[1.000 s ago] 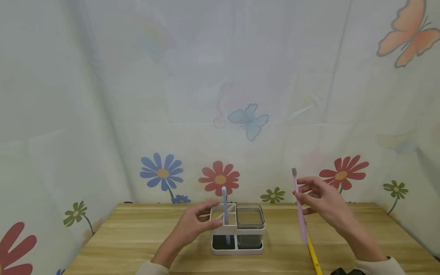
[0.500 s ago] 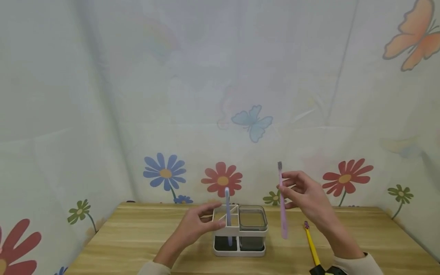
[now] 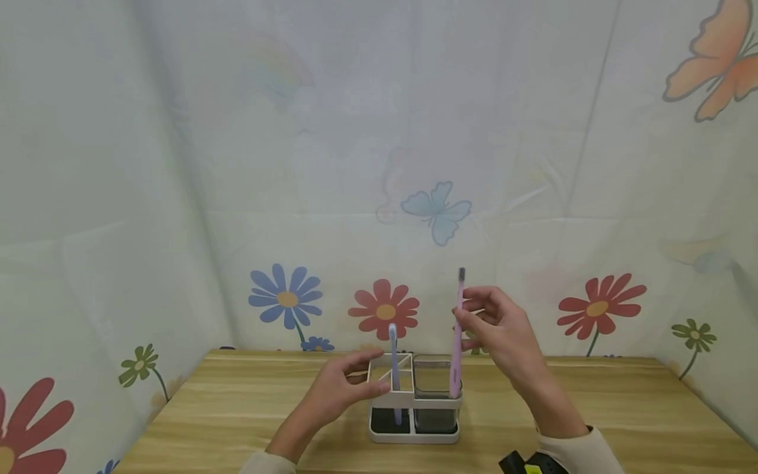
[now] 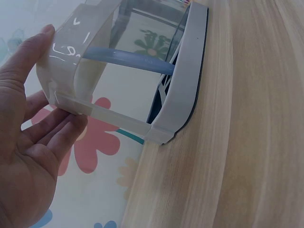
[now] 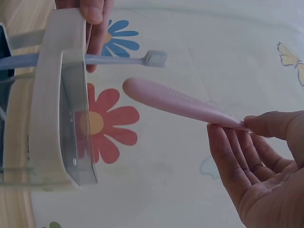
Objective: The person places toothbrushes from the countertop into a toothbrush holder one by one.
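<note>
My right hand (image 3: 497, 332) pinches a pink toothbrush (image 3: 457, 349) between thumb and fingers, bristles up and handle end down. In the right wrist view the handle end (image 5: 142, 90) points toward the holder, apart from it. A white toothbrush holder (image 3: 391, 398) stands on the table, with my left hand (image 3: 340, 385) gripping the left side of its upper frame. In the left wrist view, thumb and fingers lie round that frame's corner (image 4: 61, 71). A blue toothbrush (image 3: 394, 355) stands upright in a divided section. Beside it, a clear cup (image 3: 435, 421) fills the holder's right side.
The wooden table (image 3: 237, 408) extends to both sides of the holder. Behind it hangs a pale sheet (image 3: 331, 164) printed with flowers and butterflies. A black device (image 3: 533, 464) sits by my right wrist at the bottom edge.
My right hand has carried the pink toothbrush left, from beside the holder to over its right edge. The yellow toothbrush on the table is now hidden. My left hand keeps its grip.
</note>
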Tool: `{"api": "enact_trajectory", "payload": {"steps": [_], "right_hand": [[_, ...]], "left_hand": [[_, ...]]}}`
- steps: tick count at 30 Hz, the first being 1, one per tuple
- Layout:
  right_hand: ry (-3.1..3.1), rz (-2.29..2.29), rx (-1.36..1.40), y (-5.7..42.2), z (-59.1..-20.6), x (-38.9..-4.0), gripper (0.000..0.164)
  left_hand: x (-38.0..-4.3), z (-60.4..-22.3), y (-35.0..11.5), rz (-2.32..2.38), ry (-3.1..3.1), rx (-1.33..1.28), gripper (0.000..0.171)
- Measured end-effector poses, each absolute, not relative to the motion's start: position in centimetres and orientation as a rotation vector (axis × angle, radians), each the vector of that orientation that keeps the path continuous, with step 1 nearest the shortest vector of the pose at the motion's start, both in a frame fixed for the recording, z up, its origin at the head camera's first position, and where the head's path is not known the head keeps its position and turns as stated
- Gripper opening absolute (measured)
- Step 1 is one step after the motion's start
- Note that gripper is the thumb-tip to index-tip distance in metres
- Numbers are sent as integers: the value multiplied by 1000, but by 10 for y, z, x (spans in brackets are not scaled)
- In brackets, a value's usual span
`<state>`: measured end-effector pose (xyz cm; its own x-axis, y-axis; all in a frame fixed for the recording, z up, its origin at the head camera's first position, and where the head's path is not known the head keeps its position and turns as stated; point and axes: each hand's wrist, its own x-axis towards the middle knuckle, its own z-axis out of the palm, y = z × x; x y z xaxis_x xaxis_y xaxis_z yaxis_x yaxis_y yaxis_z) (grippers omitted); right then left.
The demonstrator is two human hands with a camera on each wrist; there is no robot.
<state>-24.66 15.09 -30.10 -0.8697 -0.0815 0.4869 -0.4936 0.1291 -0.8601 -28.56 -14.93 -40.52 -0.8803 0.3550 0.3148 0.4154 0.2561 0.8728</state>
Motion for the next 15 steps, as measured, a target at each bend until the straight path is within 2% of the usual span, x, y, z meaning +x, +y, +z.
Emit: {"api": "enact_trajectory", "payload": {"steps": [15], "right_hand": [[-2003, 1899, 544, 114, -313, -254, 26]], "left_hand": [[-286, -407, -149, -1727, -2440, -742, 61]]}}
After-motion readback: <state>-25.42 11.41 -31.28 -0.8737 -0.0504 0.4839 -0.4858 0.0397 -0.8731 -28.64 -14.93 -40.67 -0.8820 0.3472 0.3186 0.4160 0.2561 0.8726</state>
